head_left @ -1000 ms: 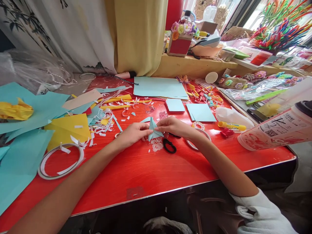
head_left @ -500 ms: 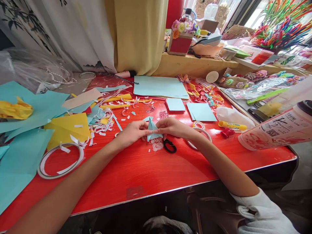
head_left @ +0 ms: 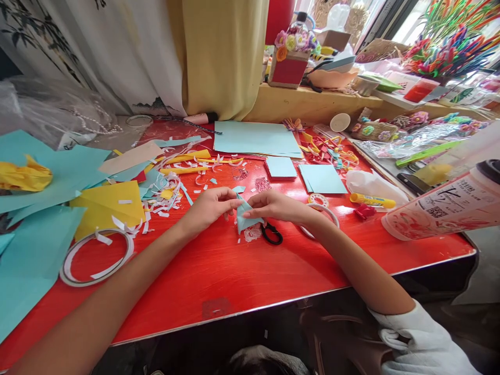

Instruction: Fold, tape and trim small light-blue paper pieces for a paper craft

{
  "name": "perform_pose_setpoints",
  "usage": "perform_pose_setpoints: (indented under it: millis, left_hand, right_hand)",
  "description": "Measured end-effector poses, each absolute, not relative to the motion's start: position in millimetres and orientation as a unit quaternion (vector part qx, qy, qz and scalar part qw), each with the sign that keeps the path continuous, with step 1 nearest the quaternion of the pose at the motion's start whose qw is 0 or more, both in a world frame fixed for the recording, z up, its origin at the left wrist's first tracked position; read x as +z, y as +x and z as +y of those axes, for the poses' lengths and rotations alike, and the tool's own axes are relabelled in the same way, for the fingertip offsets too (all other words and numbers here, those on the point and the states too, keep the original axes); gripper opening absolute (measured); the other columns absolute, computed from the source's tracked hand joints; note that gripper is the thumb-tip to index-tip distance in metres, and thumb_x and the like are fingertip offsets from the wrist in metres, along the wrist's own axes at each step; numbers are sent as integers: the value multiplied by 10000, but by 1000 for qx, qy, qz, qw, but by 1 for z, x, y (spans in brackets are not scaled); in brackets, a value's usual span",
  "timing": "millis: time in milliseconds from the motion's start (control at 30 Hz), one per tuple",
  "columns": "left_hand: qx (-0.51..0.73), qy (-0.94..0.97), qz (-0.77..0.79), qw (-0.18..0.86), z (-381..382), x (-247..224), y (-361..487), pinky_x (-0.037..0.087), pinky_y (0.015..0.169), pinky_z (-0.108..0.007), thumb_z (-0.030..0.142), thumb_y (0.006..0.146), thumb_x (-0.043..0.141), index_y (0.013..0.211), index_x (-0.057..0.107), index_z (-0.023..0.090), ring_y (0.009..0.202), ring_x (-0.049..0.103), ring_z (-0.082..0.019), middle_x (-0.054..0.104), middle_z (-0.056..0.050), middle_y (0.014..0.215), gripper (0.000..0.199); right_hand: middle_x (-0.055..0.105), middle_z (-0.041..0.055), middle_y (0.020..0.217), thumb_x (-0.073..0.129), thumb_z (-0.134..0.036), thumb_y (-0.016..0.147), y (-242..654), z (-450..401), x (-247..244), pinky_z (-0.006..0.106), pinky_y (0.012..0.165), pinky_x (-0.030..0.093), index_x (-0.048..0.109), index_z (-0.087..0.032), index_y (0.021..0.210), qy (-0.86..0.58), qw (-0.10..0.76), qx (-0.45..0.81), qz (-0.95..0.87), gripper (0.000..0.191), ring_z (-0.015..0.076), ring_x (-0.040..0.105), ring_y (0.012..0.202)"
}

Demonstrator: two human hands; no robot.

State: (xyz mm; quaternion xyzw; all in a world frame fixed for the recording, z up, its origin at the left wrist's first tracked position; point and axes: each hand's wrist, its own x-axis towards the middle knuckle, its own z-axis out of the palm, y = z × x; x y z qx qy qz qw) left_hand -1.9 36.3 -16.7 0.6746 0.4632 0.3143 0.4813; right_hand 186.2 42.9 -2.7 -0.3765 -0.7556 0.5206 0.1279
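Between my hands is a folded light-blue paper with a pointed top and creased flaps, held just above the red table. My left hand pinches its upper left edge between thumb and fingers. From the right, my right hand grips the paper's side, thumb lying across the front. Black-handled scissors lie under and beside the right hand, their blades hidden. Small white scraps sit below the paper. Another small blue piece shows just behind it.
Blue square sheets and a small stack lie beyond my hands. A tape roll sits left, near yellow paper and paper shreds. Rightward are a glue stick and a tilted drink cup. The table's front edge runs below.
The folded paper has turned and tilted, its lower part swinging right. My left hand has shifted up to its top edge, and my right thumb lies further across its front.
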Motion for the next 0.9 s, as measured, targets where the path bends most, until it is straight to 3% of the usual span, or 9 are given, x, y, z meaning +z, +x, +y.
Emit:
perform_pose_setpoints:
  millis: [267,400,567,700,900]
  left_hand:
    - [293,699,449,474,33,-23,1,390,577,-227,424,761,514,746,566,154,567,497,-105,542,14,627,275]
    - [305,727,474,392,30,-23,3,363,564,-221,446,774,493,667,541,166,562,484,-109,528,17,572,304]
    - [305,706,484,418,32,-28,3,362,547,-220,455,775,480,654,539,161,537,495,-114,538,7,548,323]
    - [308,706,484,415,34,-31,2,360,546,-221,469,767,487,653,542,160,537,489,-112,530,11,547,334]
    - [311,724,484,381,32,-23,-1,348,549,-220,436,786,472,653,537,166,540,470,-105,510,21,547,308]
  right_hand:
    - [254,-70,504,587,-392,749,185,46,-14,228,443,166,364,-158,526,-404,125,474,-772,393,44,216,467]
    - [304,-66,500,598,-425,732,183,42,-9,218,442,191,407,-154,536,-391,122,503,-761,385,44,252,459]
    - [450,-41,547,565,-390,768,182,36,-6,210,467,283,446,-161,615,-359,105,602,-705,300,57,364,460]
    - [427,-52,554,598,-303,754,184,38,-11,205,491,307,422,-153,574,-358,133,570,-728,293,53,363,489]
    - [588,-3,784,607,-216,744,186,38,-2,242,699,433,561,-139,788,-304,96,673,-667,100,93,539,715]
